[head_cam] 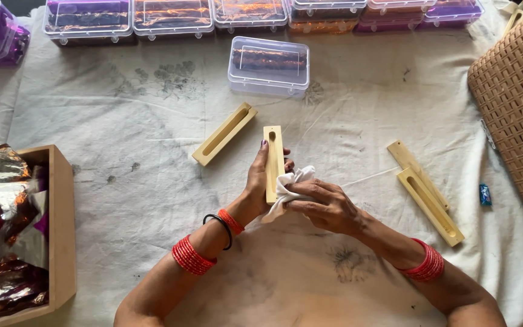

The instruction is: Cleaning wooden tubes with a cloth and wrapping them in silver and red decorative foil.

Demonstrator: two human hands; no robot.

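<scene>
Here the left hand (260,178) stands a wooden mould (273,162) upright mid-cloth (152,181), fingers wrapped round its edge to steady it, while the right hand (325,206) pinches a white rag (286,189) against its lower side, seemingly for wiping. Spare moulds (429,194) lie toward the right edge.

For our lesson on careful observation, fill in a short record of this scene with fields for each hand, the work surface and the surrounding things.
Left hand: left hand grips an upright slotted pale wooden block
Right hand: right hand presses a crumpled white cloth against that block
Surface: stained off-white sheet
Nearby: three more slotted wooden blocks, one left, two right
Back: clear plastic lidded box
Left edge: wooden tray of shiny foil
Right edge: woven tan basket
</scene>
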